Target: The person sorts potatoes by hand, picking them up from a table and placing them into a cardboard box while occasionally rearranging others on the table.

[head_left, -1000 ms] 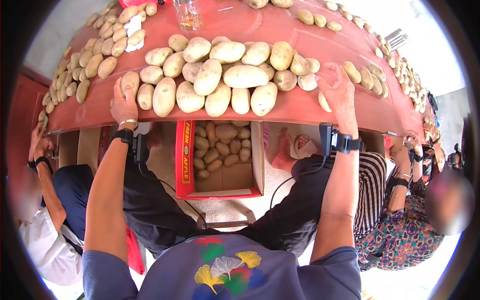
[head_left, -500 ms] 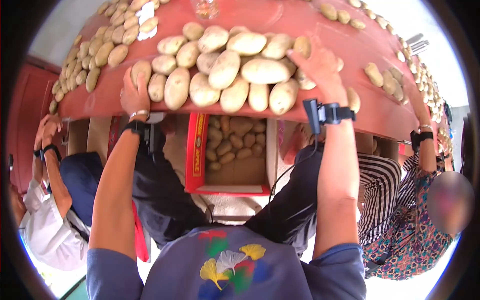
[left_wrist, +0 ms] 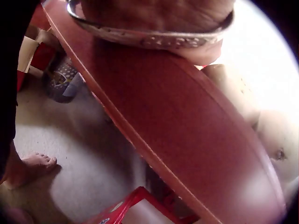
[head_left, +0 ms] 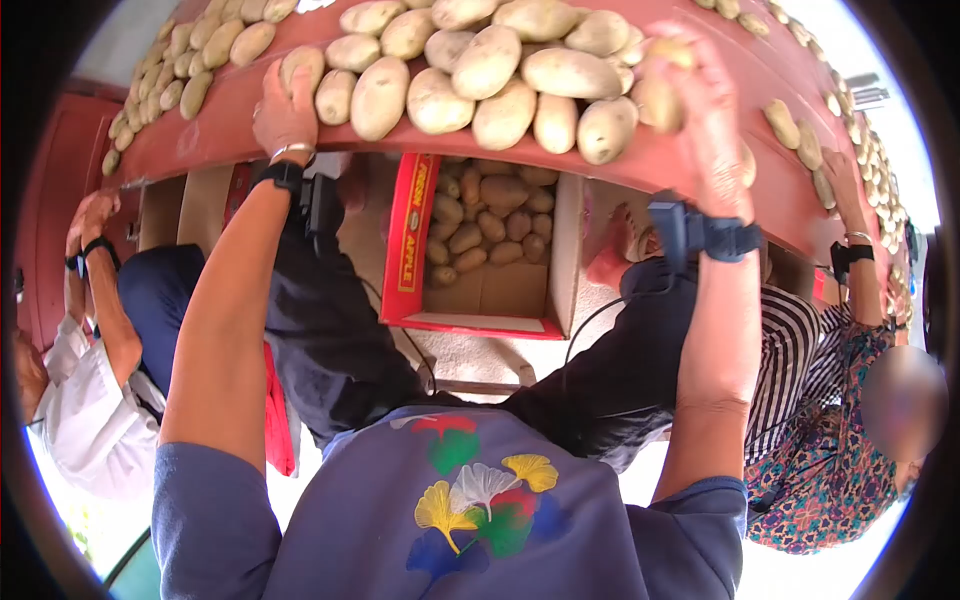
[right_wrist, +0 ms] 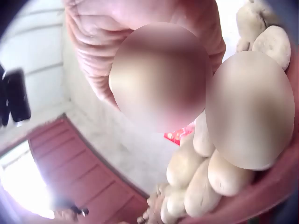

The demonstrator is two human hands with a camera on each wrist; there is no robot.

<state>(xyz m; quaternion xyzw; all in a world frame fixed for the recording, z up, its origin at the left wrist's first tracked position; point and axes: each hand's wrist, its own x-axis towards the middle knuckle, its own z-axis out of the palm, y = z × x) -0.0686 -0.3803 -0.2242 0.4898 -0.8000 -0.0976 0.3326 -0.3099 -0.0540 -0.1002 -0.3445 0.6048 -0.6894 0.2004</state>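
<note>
A heaped row of pale potatoes (head_left: pixel 495 62) lies along the near edge of the red table (head_left: pixel 222 108). At the row's left end my left hand (head_left: pixel 284 118) grips a potato (head_left: pixel 303 66), thumb on one side and fingers on the other. The left wrist view shows only the wrist with its silver bangle (left_wrist: pixel 154 40), above the table edge. My right hand (head_left: pixel 708 100) is at the right end, blurred by motion, with its fingers curled round a potato (head_left: pixel 668 52). In the right wrist view a blurred round shape fills that palm (right_wrist: pixel 140 11); another potato (head_left: pixel 657 103) sits just below the fingers.
Below the table edge stands a red apple carton (head_left: pixel 408 225) part-filled with potatoes (head_left: pixel 492 215). More potatoes are piled at the left (head_left: pixel 190 55) and along the right (head_left: pixel 880 170). People sit on both sides, a hand (head_left: pixel 845 180) of the right one reaching onto the table.
My right hand reached left over the row's right end, then drew back right with a potato in its fingers. The left hand stays on its potato. The head view has shifted.
</note>
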